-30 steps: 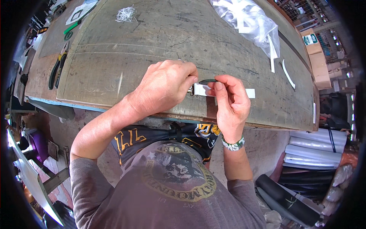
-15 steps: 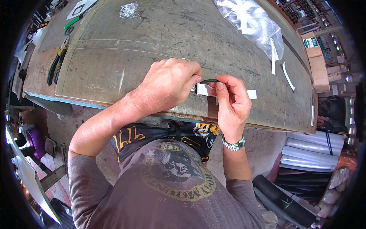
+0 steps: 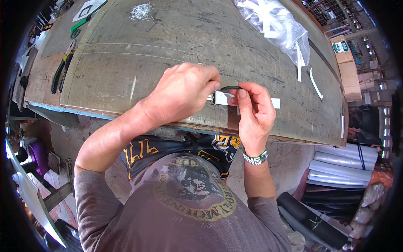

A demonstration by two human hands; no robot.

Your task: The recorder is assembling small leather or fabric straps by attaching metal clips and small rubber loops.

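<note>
My left hand (image 3: pixel 189 86) is closed, its fingertips bent around a small metal buckle (image 3: pixel 212 98) at the left end of a white strap (image 3: pixel 224 98). The fingers hide part of the buckle. In a pinch between thumb and fingers, my right hand (image 3: pixel 257 110) has a dark, thin, curved strip (image 3: pixel 230 88) that arches above the strap. The strap runs behind the right fingers, and its free end shows beyond them. Both hands are close together just above the near edge of the workbench (image 3: pixel 168 50).
Pliers (image 3: pixel 63 69) lie at the bench's left, below a green-handled tool (image 3: pixel 79 25). A tangle of white threads (image 3: pixel 142 11) is at the back. To the right are a clear plastic bag (image 3: pixel 277 25) of white strips and a loose white strip (image 3: pixel 315 83). Rolls (image 3: pixel 342 168) lie beyond the bench.
Both hands have shifted very slightly leftward, and a little more of the metal buckle shows. The grips look the same.
</note>
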